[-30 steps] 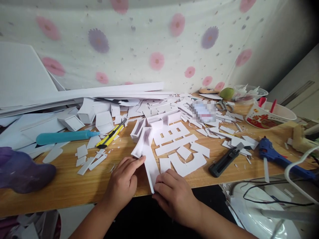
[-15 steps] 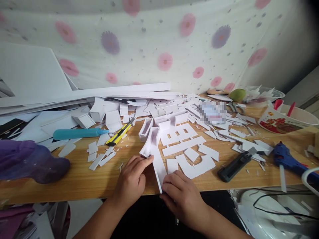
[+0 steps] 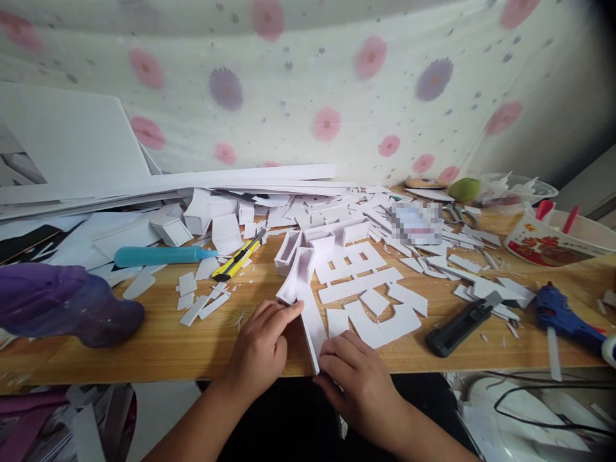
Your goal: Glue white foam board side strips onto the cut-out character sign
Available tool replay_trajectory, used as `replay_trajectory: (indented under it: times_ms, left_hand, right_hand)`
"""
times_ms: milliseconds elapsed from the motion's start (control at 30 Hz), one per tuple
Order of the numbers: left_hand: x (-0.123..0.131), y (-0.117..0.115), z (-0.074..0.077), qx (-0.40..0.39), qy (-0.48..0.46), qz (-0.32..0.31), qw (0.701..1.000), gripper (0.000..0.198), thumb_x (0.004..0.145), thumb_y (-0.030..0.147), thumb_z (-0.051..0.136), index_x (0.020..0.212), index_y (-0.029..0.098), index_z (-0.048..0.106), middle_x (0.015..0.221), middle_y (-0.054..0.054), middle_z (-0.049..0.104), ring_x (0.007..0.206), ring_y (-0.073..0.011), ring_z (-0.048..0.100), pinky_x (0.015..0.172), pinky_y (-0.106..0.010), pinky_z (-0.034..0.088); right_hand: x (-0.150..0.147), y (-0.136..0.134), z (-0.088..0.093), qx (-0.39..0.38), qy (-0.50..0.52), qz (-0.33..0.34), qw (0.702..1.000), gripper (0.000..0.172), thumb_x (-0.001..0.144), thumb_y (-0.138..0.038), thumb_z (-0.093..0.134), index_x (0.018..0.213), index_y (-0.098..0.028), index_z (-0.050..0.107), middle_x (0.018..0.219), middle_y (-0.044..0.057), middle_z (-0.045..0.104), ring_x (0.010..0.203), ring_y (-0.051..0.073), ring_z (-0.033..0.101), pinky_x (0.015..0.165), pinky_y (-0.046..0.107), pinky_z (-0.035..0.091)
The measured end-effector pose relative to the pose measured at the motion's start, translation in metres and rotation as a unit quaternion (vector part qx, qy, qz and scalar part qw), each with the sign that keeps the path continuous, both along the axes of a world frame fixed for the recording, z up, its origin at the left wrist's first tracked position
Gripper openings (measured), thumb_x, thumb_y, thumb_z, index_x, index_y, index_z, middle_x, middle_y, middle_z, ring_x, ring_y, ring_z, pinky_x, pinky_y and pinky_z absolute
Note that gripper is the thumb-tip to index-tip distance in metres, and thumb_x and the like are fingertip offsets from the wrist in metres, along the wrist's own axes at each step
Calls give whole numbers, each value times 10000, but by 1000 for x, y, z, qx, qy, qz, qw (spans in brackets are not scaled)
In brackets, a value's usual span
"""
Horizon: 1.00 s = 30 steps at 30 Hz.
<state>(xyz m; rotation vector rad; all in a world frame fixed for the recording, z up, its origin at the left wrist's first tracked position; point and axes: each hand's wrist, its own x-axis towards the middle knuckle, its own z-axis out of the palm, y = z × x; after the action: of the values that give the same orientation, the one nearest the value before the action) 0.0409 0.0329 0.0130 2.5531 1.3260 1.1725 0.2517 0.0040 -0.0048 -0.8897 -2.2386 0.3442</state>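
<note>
A long white foam board piece [image 3: 314, 326] runs toward the table's front edge, joined at its far end to a curved, box-like part [image 3: 299, 269]. My left hand [image 3: 262, 346] is at its left side, index fingertip pressed on it near the curved part and the other fingers curled. My right hand [image 3: 359, 385] is closed at its near end, fingers bent against the right edge; the thumb's contact is partly hidden. Just right lie a flat foam board cutout with square holes [image 3: 350, 262], a long strip [image 3: 360, 285] and a notched piece [image 3: 385, 326].
A yellow utility knife [image 3: 238, 256], a teal tube [image 3: 158, 256] and a purple translucent object [image 3: 67, 305] lie left. Rightward are a black utility knife [image 3: 462, 326], a blue glue gun [image 3: 561, 311] and a paper bowl [image 3: 543, 240]. White scraps [image 3: 283, 212] cover the table's back.
The whole view has shifted slightly, so things appear a little farther right. Both hands keep their places on the foam board piece.
</note>
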Motion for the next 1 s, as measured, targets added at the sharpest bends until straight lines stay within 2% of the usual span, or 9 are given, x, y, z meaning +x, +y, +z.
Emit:
replay_trajectory:
  times_ms: [433,567,667,767,900,1000]
  left_hand:
    - [0,1,-2,18,24,5,1000,671,738,-112,339,1303,201,521,1014,-41,643,982,-181,550,889,-338,496]
    - [1,-3,1,27,47,16,998,610,783,-68,381,1306,213,524,1037,-46,648,979,-187,573,889,-344,499]
    - [-2,-7,5,39,-8,63,997,496,845,19,466,1280,247,532,1005,-24,651,932,-161,610,865,-305,513]
    - [-6,-8,8,41,-65,131,988,415,878,110,524,1276,225,506,1001,-37,628,901,-149,618,842,-292,529]
    - [-5,2,11,-5,-45,171,984,435,813,217,647,1232,178,535,1094,-89,618,866,-179,634,758,-317,560]
    - [-1,9,11,-31,-22,186,982,442,762,236,694,1181,169,574,1008,-76,656,776,-188,648,697,-331,566]
  right_hand:
    - [-1,1,-2,10,3,-7,1000,79,851,-133,612,870,-200,574,931,28,649,817,204,518,733,350,455]
    - [-1,2,-1,11,1,-6,1000,83,837,-129,615,857,-199,576,928,37,648,811,209,512,714,350,461]
    - [0,2,0,6,10,3,1000,72,834,-144,627,866,-195,587,944,51,650,822,216,518,718,358,474]
    - [3,1,2,2,21,17,1000,66,841,-153,624,892,-188,602,961,69,652,833,222,527,730,370,488]
    - [10,-3,6,-7,62,33,998,106,855,-154,616,956,-185,617,967,87,642,845,221,541,749,377,502]
    - [16,-4,9,-27,98,26,994,157,860,-162,621,1016,-183,625,981,98,635,868,221,563,780,387,517]
